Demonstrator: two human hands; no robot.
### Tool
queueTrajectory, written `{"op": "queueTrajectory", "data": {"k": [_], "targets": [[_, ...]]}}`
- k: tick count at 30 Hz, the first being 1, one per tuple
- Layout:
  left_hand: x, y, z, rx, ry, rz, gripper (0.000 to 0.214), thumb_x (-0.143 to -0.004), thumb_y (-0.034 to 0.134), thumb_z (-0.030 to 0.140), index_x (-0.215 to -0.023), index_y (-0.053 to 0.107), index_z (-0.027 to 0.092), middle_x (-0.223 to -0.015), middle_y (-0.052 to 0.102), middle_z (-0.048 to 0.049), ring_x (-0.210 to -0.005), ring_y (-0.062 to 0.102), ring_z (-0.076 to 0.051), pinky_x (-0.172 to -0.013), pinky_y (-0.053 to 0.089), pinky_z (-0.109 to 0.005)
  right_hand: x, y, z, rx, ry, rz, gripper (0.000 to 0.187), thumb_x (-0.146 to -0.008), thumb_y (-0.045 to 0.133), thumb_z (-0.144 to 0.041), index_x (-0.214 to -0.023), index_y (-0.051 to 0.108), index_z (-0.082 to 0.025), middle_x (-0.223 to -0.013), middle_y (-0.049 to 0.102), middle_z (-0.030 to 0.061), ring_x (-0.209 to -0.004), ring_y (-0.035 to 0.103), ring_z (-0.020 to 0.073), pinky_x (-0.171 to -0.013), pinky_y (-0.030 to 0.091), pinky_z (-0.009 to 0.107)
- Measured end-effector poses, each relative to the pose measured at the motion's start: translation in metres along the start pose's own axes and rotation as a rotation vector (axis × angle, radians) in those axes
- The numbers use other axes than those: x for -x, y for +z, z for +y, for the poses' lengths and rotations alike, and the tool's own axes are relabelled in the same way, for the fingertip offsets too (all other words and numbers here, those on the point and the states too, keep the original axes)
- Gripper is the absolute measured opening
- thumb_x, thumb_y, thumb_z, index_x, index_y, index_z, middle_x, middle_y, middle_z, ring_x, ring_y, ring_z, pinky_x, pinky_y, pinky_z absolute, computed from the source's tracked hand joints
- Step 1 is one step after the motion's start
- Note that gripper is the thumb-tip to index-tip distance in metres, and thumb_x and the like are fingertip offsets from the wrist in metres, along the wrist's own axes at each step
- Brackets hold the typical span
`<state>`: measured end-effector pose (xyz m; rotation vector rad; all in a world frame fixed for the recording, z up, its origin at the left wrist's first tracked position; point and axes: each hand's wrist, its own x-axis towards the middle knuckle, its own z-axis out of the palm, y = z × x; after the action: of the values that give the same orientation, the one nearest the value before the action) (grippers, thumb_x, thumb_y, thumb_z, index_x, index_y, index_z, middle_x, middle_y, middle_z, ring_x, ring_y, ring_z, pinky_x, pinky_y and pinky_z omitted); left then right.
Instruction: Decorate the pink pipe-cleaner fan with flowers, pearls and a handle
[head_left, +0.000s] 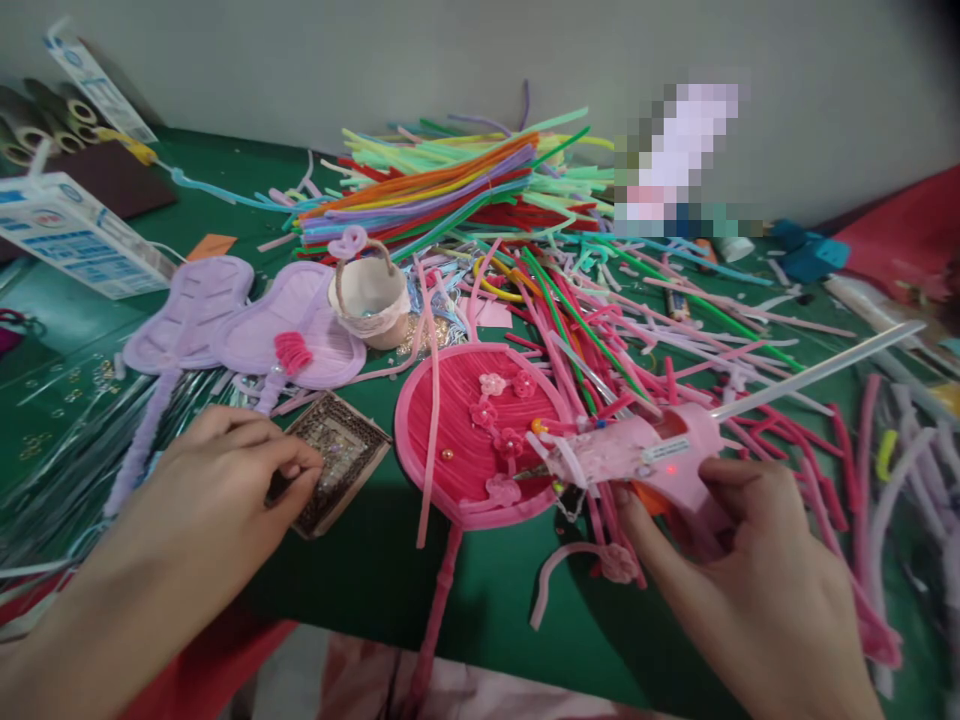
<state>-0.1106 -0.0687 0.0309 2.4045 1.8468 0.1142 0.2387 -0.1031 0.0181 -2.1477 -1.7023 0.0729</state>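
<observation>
My right hand [750,560] grips a pink hot glue gun [690,455], with a clear glue stick [817,370] jutting from its back and a small red light lit. Its nozzle points left, over the right edge of a round red fan [480,385] made of pipe cleaners. Pink flowers [493,384] with bead centres sit on the fan, and a loose pink pipe cleaner [431,410] lies across it. At a small cardboard box of beads [341,455], my left hand [240,470] has thumb and fingertip pinched together; anything between them is too small to make out.
Colourful pipe cleaners [435,190] are piled at the back, with loose pink ones scattered at right. Two lilac fans [195,310] and a small basket [371,290] stand left of centre. A white-and-blue carton [82,235] is at far left. A pink flower [619,562] lies below the glue gun.
</observation>
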Motion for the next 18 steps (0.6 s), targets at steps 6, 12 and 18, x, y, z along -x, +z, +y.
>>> {"op": "queueTrajectory", "data": {"k": [6, 12, 18], "targets": [[0.0033, -0.0009, 0.0045, 0.078, 0.024, 0.018, 0.029, -0.084, 0.049, 0.033, -0.068, 0.073, 0.029, -0.073, 0.073, -0.0026, -0.087, 0.053, -0.028, -0.079, 0.041, -0.039, -0.0005, -0.0012, 0.0026, 0.003, 0.001, -0.011, 0.054, -0.072, 0.063, -0.07, -0.096, 0.05, -0.024, -0.073, 0.062, 0.0028, -0.055, 0.063, 0.0212, -0.042, 0.043, 0.028], [0.0025, 0.0042, 0.0035, -0.002, 0.089, -0.027, 0.025, -0.082, 0.05, 0.028, -0.065, 0.068, 0.027, -0.07, 0.068, -0.0021, -0.081, 0.053, -0.026, -0.077, 0.04, -0.039, -0.0003, -0.0003, -0.0017, -0.017, -0.022, 0.007, 0.047, -0.075, 0.065, -0.064, -0.095, 0.05, -0.024, -0.067, 0.06, 0.001, -0.049, 0.059, 0.0189, -0.039, 0.039, 0.027], [0.0069, 0.0054, 0.001, 0.027, 0.136, 0.196, 0.023, -0.088, 0.046, 0.033, -0.069, 0.06, 0.028, -0.074, 0.063, -0.0005, -0.085, 0.05, -0.025, -0.084, 0.037, -0.04, 0.0021, -0.0032, 0.0008, 0.012, -0.141, 0.012, 0.042, -0.081, 0.062, -0.057, -0.101, 0.05, -0.022, -0.077, 0.064, 0.0029, -0.055, 0.063, 0.0183, -0.044, 0.044, 0.026]]}}
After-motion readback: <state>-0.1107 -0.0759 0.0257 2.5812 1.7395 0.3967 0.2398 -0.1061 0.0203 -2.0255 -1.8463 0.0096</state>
